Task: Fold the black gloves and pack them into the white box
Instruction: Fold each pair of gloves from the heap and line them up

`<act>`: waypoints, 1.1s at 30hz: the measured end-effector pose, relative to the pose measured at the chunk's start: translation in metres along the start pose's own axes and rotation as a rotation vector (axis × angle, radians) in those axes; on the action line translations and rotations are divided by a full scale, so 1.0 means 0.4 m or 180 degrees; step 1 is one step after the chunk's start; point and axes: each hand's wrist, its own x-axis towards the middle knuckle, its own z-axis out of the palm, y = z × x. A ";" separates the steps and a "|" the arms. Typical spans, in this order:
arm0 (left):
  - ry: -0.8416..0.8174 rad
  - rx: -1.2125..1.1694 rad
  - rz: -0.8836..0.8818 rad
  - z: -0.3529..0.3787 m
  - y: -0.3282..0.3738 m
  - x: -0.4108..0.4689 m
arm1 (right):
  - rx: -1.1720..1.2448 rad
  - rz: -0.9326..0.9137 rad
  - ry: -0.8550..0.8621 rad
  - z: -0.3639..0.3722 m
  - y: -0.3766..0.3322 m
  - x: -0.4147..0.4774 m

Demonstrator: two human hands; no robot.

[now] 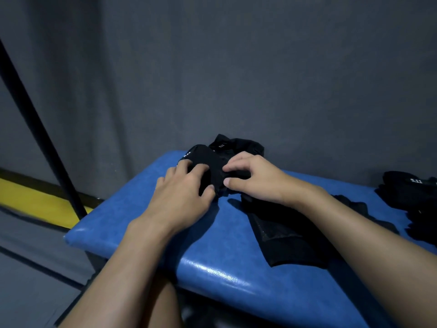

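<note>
A folded black glove (214, 170) lies on the blue padded bench (146, 223) near its far edge. My left hand (182, 192) grips the glove's left side, fingers curled over it and thumb at its near edge. My right hand (255, 179) pinches the glove's right side between thumb and fingers. Another black glove (238, 145) with a small white logo lies just behind. No white box is in view.
A flat black fabric piece (283, 235) lies under my right forearm. A pile of black gloves (411, 197) sits at the bench's right end. A grey curtain hangs behind, a black pole (40, 124) slants at left, and a yellow floor stripe (30, 200) runs below.
</note>
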 end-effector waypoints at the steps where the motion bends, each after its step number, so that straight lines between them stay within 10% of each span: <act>1: 0.0119 -0.0040 0.0049 -0.007 0.002 0.000 | 0.0062 -0.0101 0.0058 -0.002 -0.007 -0.003; 13: 0.0166 -0.0293 0.1203 -0.160 0.040 0.042 | -0.0225 -0.0910 0.0218 -0.108 -0.111 -0.098; 33: 0.0766 -0.3385 0.0482 -0.101 0.265 0.022 | 0.1101 -0.0127 0.1200 -0.142 0.047 -0.315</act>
